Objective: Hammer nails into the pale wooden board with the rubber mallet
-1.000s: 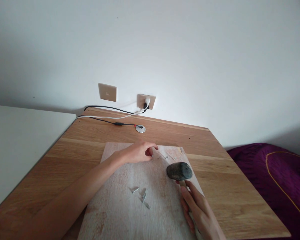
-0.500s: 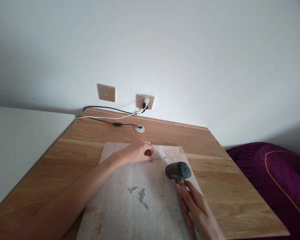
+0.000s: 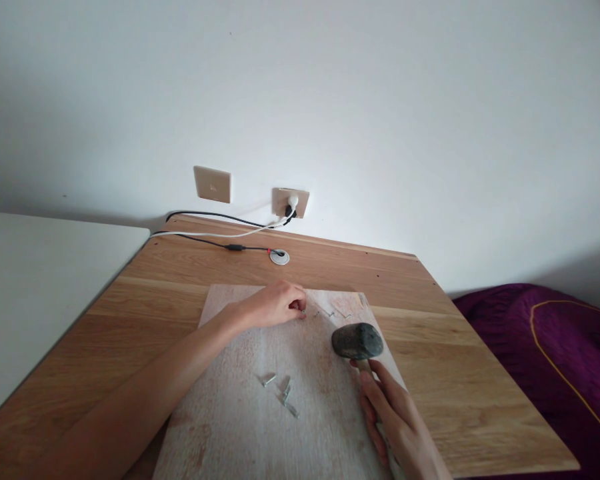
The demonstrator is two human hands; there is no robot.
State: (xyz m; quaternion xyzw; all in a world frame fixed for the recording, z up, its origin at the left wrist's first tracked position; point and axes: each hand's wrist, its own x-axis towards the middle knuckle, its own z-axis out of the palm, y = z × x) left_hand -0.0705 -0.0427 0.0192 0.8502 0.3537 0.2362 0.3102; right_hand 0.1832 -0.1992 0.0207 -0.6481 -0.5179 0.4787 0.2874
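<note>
A worn, whitish wooden board [image 3: 260, 427] lies on the table. Over its far part my left hand [image 3: 279, 303] is closed, thumb and fingers pinching a small silver nail [image 3: 304, 311] against the board; most of the nail is hidden. My right hand [image 3: 387, 403] wraps round the handle of a black rubber mallet [image 3: 357, 341], whose head hovers over the board's right side. To the right of my left fingertips, two more nails [image 3: 331, 314] stick up from the board. Several loose nails [image 3: 287, 390] lie in its middle, nearer to me.
The wooden table [image 3: 460, 360] meets a white wall with a plugged-in socket [image 3: 300, 203] and a blank plate [image 3: 213, 185]. Cables [image 3: 205, 235] run along the table's back to a round grommet [image 3: 279, 258]. A white surface [image 3: 45, 280] adjoins at left; purple fabric [image 3: 510, 333] lies at right.
The left fingertips have shifted very slightly, and a little more of the nail shows between them. The mallet stays almost where it was.
</note>
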